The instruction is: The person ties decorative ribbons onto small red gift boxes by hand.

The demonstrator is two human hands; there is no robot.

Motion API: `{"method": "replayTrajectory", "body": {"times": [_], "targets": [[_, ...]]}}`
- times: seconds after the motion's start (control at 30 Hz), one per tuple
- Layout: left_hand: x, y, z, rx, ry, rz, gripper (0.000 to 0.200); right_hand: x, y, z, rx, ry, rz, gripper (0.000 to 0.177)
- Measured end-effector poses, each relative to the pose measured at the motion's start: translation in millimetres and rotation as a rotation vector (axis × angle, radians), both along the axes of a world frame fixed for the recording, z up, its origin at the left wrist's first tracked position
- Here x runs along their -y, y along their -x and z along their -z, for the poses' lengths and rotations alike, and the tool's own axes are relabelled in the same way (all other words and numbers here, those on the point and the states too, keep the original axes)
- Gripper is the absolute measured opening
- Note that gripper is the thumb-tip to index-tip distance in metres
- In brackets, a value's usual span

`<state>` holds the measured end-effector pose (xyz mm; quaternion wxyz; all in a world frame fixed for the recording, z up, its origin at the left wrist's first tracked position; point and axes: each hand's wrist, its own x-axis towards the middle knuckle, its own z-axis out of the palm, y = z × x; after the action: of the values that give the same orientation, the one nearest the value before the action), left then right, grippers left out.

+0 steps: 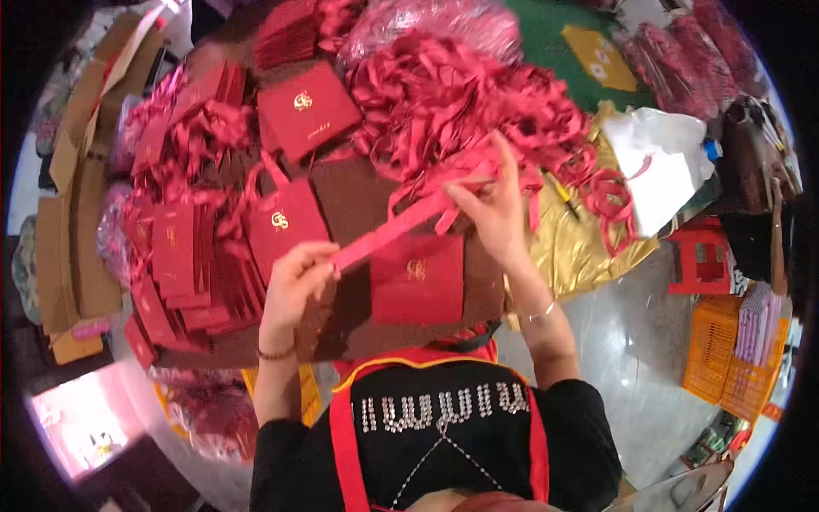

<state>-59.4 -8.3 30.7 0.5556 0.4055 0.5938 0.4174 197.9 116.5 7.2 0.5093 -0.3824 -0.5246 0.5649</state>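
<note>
A red ribbon [392, 227] is stretched at a slant between my two hands. One end is pinched in the fingers of my left hand [299, 277]. Higher up and to the right, my right hand [493, 205] grips the ribbon near the thumb, with one finger pointing up. Below the ribbon, a flat red gift bag [416, 282] with a gold emblem lies near the table's front edge. Another red bag [286, 224] with ribbon handles lies just beyond my left hand. Behind my right hand rises a big heap of loose red ribbons [444, 98].
Stacks of red bags [179, 256] cover the table's left side. Gold sheeting [567, 247], a yellow-and-black pen [561, 194] and white paper [657, 166] lie to the right. A cardboard box [81, 222] stands left; an orange crate [715, 354] sits on the floor at right.
</note>
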Motion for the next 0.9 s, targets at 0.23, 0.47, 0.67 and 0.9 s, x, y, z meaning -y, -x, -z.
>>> {"method": "replayTrajectory", "body": {"times": [0.23, 0.47, 0.67, 0.9], "targets": [[28, 37, 46, 0.021, 0.072, -0.131, 0.021, 7, 1, 24, 0.013, 0.117, -0.001, 0.068], [49, 47, 57, -0.145, 0.144, -0.1, 0.022, 16, -22, 38, 0.311, 0.1, -0.102, 0.029], [53, 47, 52, 0.005, 0.241, -0.064, 0.021, 45, -51, 33, 0.473, 0.071, -0.097, 0.015], [48, 40, 59, 0.006, 0.182, -0.058, 0.021, 89, -70, 32, 0.486, 0.24, -0.272, 0.019]]}}
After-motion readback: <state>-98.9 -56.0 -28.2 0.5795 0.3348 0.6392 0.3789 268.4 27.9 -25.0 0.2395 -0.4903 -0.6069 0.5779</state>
